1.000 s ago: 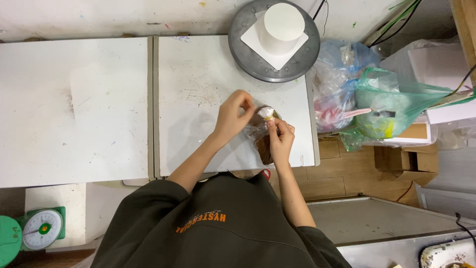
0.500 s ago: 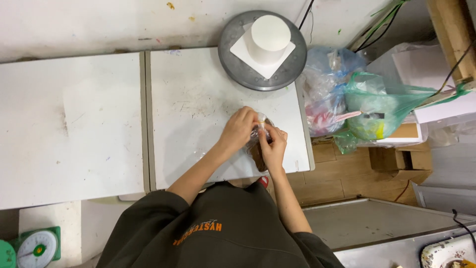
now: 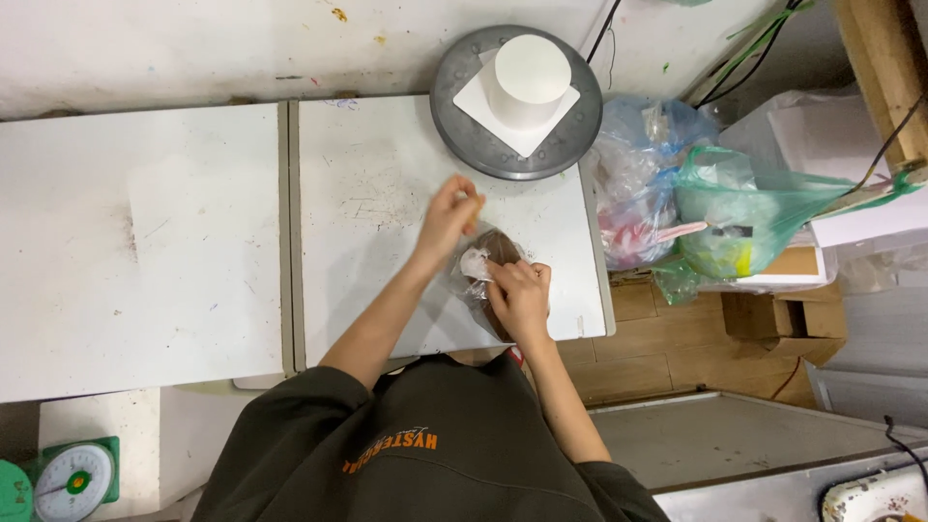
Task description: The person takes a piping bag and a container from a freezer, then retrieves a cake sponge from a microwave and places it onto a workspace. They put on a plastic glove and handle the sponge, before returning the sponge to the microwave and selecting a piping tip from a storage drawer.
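Green plastic bag (image 3: 749,217) right of table (image 3: 145,242)

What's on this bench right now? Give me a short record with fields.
Left hand: raised over the white table, pinching something small, unclear what
Right hand: gripping a clear bag with brown filling
Behind: grey turntable bearing a white cake on a square board
Right of table: plastic bags
Lower left: green scale
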